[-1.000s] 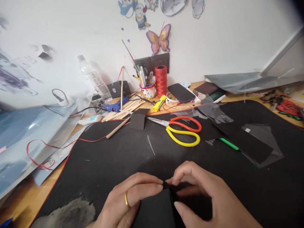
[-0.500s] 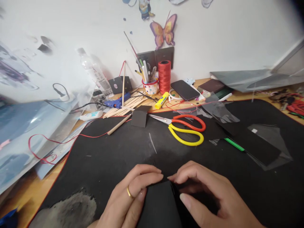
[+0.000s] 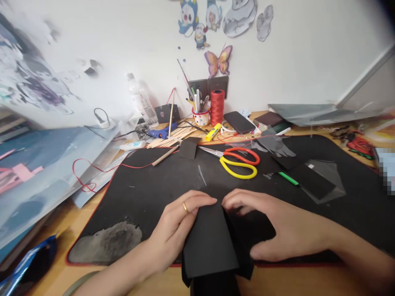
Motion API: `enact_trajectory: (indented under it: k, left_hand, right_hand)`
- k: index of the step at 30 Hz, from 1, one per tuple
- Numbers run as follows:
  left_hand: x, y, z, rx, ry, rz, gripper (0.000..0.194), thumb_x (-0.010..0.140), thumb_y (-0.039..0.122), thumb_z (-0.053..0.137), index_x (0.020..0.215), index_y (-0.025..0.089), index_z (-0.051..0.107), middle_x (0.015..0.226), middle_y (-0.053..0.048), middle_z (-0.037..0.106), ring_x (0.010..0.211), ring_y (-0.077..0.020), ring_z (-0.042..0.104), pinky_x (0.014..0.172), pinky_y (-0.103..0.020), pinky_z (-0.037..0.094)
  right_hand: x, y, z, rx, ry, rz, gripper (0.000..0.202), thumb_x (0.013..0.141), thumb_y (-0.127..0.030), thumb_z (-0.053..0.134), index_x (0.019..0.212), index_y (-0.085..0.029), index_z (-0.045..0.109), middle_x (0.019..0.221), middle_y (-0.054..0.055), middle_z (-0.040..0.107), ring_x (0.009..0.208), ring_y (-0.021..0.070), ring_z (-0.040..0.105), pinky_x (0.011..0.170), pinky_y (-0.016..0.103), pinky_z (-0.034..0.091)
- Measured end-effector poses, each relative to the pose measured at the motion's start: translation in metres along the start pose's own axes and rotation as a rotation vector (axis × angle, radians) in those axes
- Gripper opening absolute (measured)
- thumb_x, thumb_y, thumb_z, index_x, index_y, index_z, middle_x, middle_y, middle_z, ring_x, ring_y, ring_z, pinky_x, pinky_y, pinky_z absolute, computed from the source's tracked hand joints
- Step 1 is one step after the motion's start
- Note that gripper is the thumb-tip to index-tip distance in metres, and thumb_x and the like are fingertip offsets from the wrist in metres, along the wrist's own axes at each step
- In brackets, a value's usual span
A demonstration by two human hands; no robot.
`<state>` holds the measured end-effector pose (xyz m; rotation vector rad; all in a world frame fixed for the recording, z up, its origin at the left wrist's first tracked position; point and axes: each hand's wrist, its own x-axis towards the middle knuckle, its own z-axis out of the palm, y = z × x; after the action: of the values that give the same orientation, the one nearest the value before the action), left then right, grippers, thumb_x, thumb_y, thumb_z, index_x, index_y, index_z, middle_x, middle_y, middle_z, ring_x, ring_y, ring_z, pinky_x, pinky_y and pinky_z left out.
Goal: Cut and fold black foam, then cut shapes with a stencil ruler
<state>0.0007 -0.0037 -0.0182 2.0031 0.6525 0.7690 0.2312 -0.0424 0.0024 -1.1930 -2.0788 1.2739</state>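
Note:
A folded black card box (image 3: 210, 240) rests near the mat's front edge, its narrower end pointing away from me. My left hand (image 3: 177, 220), with a gold ring, wraps its left side, fingertips over the far end. On the other side my right hand (image 3: 274, 222) is curved around the box's right flap, fingertips at the far right corner and thumb by the flap's lower edge. Beyond the hands lie scissors (image 3: 239, 161) with one red and one yellow handle, and a small black card piece (image 3: 189, 148) by their tips.
The black mat (image 3: 160, 181) has a worn grey patch at front left. Behind it stand a pen cup (image 3: 201, 119), a red thread spool (image 3: 217, 107), a yellow glue stick (image 3: 212, 132), a phone (image 3: 239, 122), a blue glue gun (image 3: 163, 130) and wooden sticks. Black sheets (image 3: 317, 181) lie right.
The view has pulled back and shifted, so more of the box, both forearms and the table's front edge show. Both hands stay at the far end of the box.

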Motion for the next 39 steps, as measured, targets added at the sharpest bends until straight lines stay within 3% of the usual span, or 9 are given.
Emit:
enact_trajectory:
  k: [3, 7, 17, 29, 35, 39]
  left_hand:
    - [-0.001, -0.001, 0.002, 0.026, 0.009, -0.009, 0.032, 0.092, 0.015, 0.030, 0.109, 0.020, 0.057, 0.110, -0.005, 0.056, 0.102, -0.0153, 0.052, 0.089, -0.025, 0.036]
    - [-0.002, 0.000, 0.003, 0.045, 0.037, -0.020, 0.030, 0.092, 0.015, 0.031, 0.108, 0.020, 0.056, 0.110, -0.004, 0.056, 0.103, -0.0143, 0.051, 0.091, -0.024, 0.035]
    - [0.006, -0.009, -0.006, 0.057, 0.158, 0.025, 0.028, 0.091, 0.014, 0.036, 0.104, 0.018, 0.059, 0.104, -0.004, 0.060, 0.098, -0.0145, 0.054, 0.088, -0.024, 0.038]
    - [0.011, -0.007, -0.013, 0.178, -0.006, 0.274, 0.034, 0.085, 0.003, 0.038, 0.109, 0.017, 0.058, 0.116, -0.009, 0.055, 0.107, -0.0166, 0.052, 0.092, -0.031, 0.041]
    - [0.015, -0.006, -0.022, 0.279, -0.191, 0.284, 0.042, 0.085, 0.002, 0.035, 0.119, 0.018, 0.052, 0.131, -0.005, 0.047, 0.131, -0.0205, 0.023, 0.107, -0.039, 0.025]
    - [0.017, -0.002, -0.024, 0.255, -0.260, 0.210, 0.042, 0.087, 0.002, 0.032, 0.121, 0.019, 0.049, 0.132, -0.005, 0.044, 0.122, -0.0150, 0.040, 0.104, -0.031, 0.031]
  right_hand:
    - [-0.001, 0.001, 0.002, 0.002, -0.020, 0.020, 0.064, 0.055, -0.023, 0.076, 0.112, -0.023, 0.048, 0.114, 0.000, 0.052, 0.105, 0.0148, 0.050, 0.091, 0.025, 0.043]
    - [-0.001, 0.001, 0.014, -0.065, 0.044, 0.043, 0.064, 0.056, -0.040, 0.076, 0.110, -0.021, 0.047, 0.112, 0.001, 0.053, 0.102, 0.0157, 0.052, 0.088, 0.027, 0.046]
    - [0.003, 0.009, 0.037, -0.108, 0.340, -0.052, 0.056, 0.071, -0.016, 0.058, 0.124, -0.024, 0.041, 0.116, 0.002, 0.058, 0.104, 0.0138, 0.056, 0.080, 0.023, 0.053]
    - [0.006, 0.018, 0.044, -0.140, 0.354, -0.147, 0.055, 0.072, -0.010, 0.051, 0.124, -0.025, 0.037, 0.126, 0.005, 0.052, 0.105, 0.0139, 0.056, 0.081, 0.024, 0.053]
    - [0.006, 0.022, 0.043, -0.125, 0.367, -0.140, 0.058, 0.070, -0.008, 0.049, 0.123, -0.027, 0.036, 0.124, 0.005, 0.054, 0.112, 0.0167, 0.052, 0.082, 0.027, 0.052]
    - [0.006, 0.021, 0.042, -0.110, 0.359, -0.137, 0.058, 0.070, -0.007, 0.048, 0.123, -0.027, 0.036, 0.125, 0.005, 0.053, 0.110, 0.0170, 0.054, 0.083, 0.028, 0.052]
